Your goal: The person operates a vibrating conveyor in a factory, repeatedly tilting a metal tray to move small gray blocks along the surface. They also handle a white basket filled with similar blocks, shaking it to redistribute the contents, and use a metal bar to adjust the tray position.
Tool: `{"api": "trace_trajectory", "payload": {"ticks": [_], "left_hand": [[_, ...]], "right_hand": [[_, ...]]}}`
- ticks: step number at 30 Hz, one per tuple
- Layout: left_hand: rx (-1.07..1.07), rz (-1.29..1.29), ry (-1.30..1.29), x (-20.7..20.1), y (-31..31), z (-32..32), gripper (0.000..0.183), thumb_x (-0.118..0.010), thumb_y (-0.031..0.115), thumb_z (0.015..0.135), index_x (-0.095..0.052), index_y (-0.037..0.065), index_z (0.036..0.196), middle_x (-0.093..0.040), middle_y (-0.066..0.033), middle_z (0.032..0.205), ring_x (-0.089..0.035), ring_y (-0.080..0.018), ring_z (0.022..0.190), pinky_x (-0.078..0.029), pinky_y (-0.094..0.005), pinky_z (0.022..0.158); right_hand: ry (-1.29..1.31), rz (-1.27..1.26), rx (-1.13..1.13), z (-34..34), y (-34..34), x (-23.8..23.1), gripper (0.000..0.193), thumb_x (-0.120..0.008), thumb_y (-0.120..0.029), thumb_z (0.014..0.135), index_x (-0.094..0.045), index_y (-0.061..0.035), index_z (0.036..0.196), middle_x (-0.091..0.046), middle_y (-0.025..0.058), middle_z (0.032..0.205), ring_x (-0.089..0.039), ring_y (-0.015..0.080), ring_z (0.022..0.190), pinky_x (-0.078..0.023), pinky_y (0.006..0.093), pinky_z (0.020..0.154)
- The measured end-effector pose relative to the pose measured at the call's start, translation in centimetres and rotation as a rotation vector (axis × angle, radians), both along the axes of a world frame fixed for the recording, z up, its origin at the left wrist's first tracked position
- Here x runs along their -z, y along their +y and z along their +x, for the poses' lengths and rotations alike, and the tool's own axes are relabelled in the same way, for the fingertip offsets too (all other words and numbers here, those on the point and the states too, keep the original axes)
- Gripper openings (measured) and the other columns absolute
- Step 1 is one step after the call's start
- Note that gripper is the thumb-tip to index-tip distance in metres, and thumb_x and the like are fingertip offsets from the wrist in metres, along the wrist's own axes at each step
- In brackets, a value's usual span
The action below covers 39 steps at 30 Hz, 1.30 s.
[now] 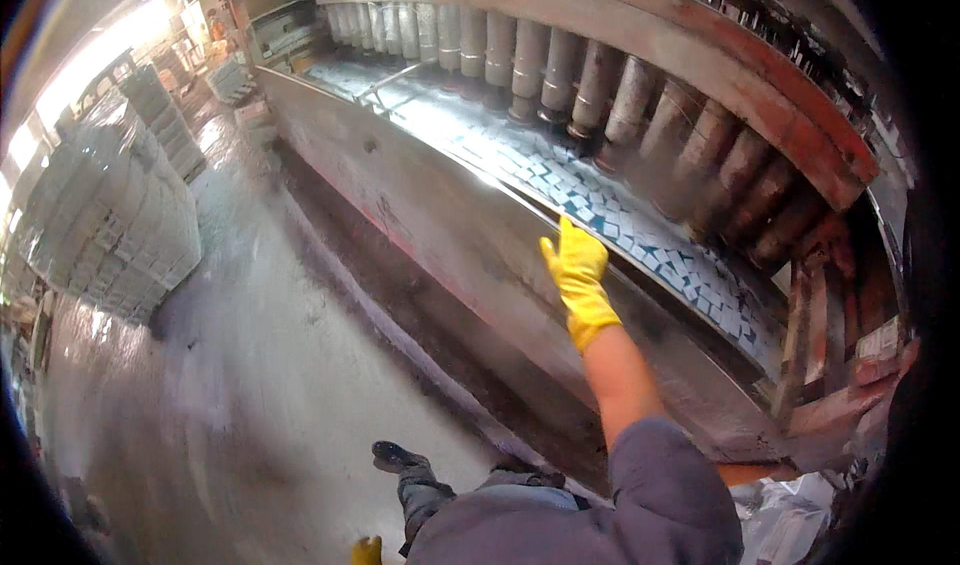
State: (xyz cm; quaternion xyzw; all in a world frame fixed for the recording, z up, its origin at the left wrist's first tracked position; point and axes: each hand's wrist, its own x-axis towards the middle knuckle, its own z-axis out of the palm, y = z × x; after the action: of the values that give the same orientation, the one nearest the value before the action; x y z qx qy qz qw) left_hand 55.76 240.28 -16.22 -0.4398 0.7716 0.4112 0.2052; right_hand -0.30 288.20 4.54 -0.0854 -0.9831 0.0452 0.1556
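My right hand, in a yellow rubber glove, reaches out at the near side of a long machine. Its thumb and one finger stand apart, and the fingertip overlaps the metal rail along the machine's edge; whether it touches cannot be told. Nothing shows in this hand. Beyond the rail, many small pale rectangular tiles lie scattered on a wet blue-grey bed under a row of upright grey cylinders. Only part of my left hand, also yellow-gloved, shows at the lower edge; its fingers cannot be made out.
A red-brown beam runs above the cylinders. The machine's dirty side wall slopes down to a raised ledge. Pallets of wrapped blocks stand on the wet concrete floor at left. Clear plastic lies at lower right.
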Motion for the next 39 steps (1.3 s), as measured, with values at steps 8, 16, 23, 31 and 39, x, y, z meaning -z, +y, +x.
{"api": "trace_trajectory", "payload": {"ticks": [8,16,23,31,39], "left_hand": [[0.058,0.044,-0.125,1.9,-15.9,-10.6,0.067,-0.073,0.048,0.089,-0.065,-0.002,0.132,-0.071,-0.0234,0.127,-0.071,-0.0347,0.102,-0.054,-0.045,0.093],[0.093,-0.003,0.005,1.3,-31.9,-22.9,0.064,-0.073,0.045,0.089,-0.066,-0.003,0.13,-0.072,-0.0232,0.126,-0.073,-0.0337,0.097,-0.056,-0.0444,0.09],[0.136,0.02,0.079,1.2,-40.2,-40.0,0.06,-0.072,0.043,0.09,-0.066,-0.004,0.127,-0.072,-0.0227,0.123,-0.074,-0.0331,0.089,-0.058,-0.0448,0.085],[0.201,-0.022,-0.017,2.5,-50.8,-51.2,0.058,-0.065,0.042,0.096,-0.067,-0.004,0.13,-0.072,-0.0272,0.119,-0.072,-0.0404,0.103,-0.056,-0.0458,0.09],[0.068,0.034,-0.064,0.5,-57.0,-63.0,0.058,-0.067,0.041,0.094,-0.066,-0.004,0.131,-0.072,-0.0251,0.118,-0.072,-0.0382,0.101,-0.056,-0.0453,0.089]], "right_hand": [[0.317,0.03,0.087,-0.4,0.8,1.6,0.035,-0.062,-0.045,0.099,-0.076,-0.0167,0.114,-0.076,0.015,0.102,-0.071,0.0401,0.093,-0.055,0.0514,0.082],[0.211,0.189,0.556,-2.2,0.1,2.6,0.052,-0.047,-0.054,0.102,-0.078,-0.0119,0.099,-0.077,0.0191,0.099,-0.07,0.0437,0.09,-0.052,0.0538,0.09],[0.415,0.219,0.705,-5.6,-5.0,3.1,0.036,-0.057,-0.039,0.102,-0.075,-0.0079,0.109,-0.076,0.0173,0.103,-0.068,0.0372,0.102,-0.043,0.0521,0.109],[0.559,0.071,0.323,-28.0,-29.9,1.0,0.046,-0.068,-0.036,0.095,-0.069,-0.0049,0.129,-0.066,0.0218,0.133,-0.057,0.0403,0.13,-0.03,0.0563,0.123],[0.53,-0.028,-0.104,-52.8,-50.1,2.2,0.065,-0.078,-0.032,0.087,-0.059,-0.0045,0.143,-0.06,0.0211,0.145,-0.052,0.0422,0.138,-0.029,0.0554,0.124]]}}
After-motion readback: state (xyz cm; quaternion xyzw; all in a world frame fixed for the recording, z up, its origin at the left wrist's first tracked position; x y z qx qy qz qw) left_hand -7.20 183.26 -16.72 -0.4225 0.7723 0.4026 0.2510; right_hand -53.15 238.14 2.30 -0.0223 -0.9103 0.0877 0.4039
